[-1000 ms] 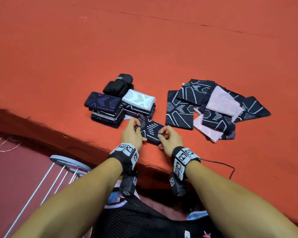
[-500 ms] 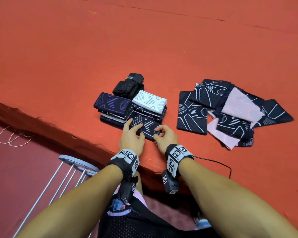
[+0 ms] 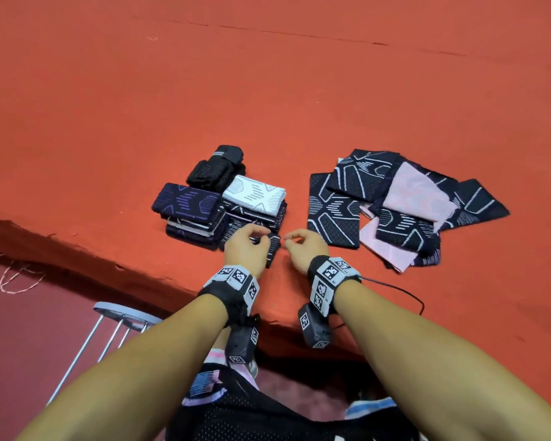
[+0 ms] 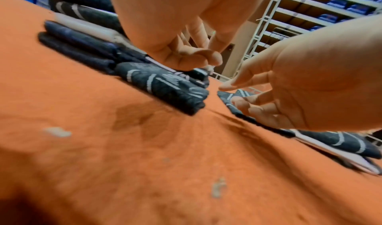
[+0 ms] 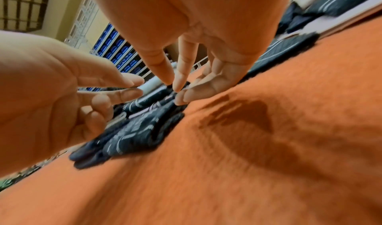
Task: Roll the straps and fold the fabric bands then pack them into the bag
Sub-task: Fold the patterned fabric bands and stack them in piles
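A folded dark patterned band (image 3: 272,249) lies on the orange table cover, against the front of two stacks of folded bands (image 3: 188,211), one topped by a white band (image 3: 255,195). Rolled black straps (image 3: 217,167) sit behind the stacks. My left hand (image 3: 261,237) hovers just above this band with loosely curled fingers and holds nothing. My right hand (image 3: 291,241) hangs beside the band's right end, fingers relaxed and empty. The left wrist view shows the band (image 4: 165,85) free under the left hand (image 4: 206,58). In the right wrist view, the right fingertips (image 5: 177,88) point down near the band (image 5: 134,135).
A loose pile of unfolded dark and pink bands (image 3: 404,211) spreads to the right. The table's front edge (image 3: 140,275) runs just below my wrists. A metal stool (image 3: 124,313) stands lower left. Black mesh fabric (image 3: 268,415) lies at my lap. A thin cable (image 3: 395,288) trails from the right wrist.
Both hands slid the folded dark band leftward against the stacks, then let it go and lifted off.
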{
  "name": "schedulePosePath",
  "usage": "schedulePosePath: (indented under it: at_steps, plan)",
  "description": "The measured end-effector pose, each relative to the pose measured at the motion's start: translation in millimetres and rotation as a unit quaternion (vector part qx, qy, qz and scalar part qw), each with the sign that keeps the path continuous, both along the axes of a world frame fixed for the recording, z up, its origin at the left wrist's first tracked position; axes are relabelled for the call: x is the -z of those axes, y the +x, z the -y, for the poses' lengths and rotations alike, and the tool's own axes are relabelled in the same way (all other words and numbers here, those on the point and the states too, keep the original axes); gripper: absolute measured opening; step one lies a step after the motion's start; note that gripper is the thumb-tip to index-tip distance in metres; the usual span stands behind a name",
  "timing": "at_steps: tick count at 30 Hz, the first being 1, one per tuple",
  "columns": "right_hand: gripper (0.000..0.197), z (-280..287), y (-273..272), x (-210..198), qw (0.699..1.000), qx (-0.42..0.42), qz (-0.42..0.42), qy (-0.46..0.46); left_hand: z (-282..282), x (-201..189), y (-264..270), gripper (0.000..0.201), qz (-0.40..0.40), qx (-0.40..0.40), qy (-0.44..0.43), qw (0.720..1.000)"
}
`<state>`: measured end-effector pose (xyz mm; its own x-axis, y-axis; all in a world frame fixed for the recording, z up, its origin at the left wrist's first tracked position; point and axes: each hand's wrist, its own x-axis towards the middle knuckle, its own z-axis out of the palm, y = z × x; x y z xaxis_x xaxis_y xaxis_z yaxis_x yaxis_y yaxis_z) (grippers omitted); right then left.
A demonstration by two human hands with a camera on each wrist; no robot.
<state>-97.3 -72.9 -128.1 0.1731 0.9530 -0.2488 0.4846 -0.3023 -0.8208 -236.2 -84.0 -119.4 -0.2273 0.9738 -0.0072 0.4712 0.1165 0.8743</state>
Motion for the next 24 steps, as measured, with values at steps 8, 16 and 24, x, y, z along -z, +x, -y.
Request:
schedulePosePath:
  at_steps: [8,16,24]
  plan:
    - [0.030,5,87,4,0.992,0.119,0.029,0.013,-11,0,75,0.023,0.023,0.086,-0.052,0.995]
    - [0.030,-3,121,24,0.981,0.192,-0.023,0.000,-27,22,107,0.025,0.032,0.062,-0.126,0.990]
    - [0.006,-10,123,27,0.977,0.197,-0.086,0.002,-24,26,107,0.026,0.066,0.059,-0.119,0.989]
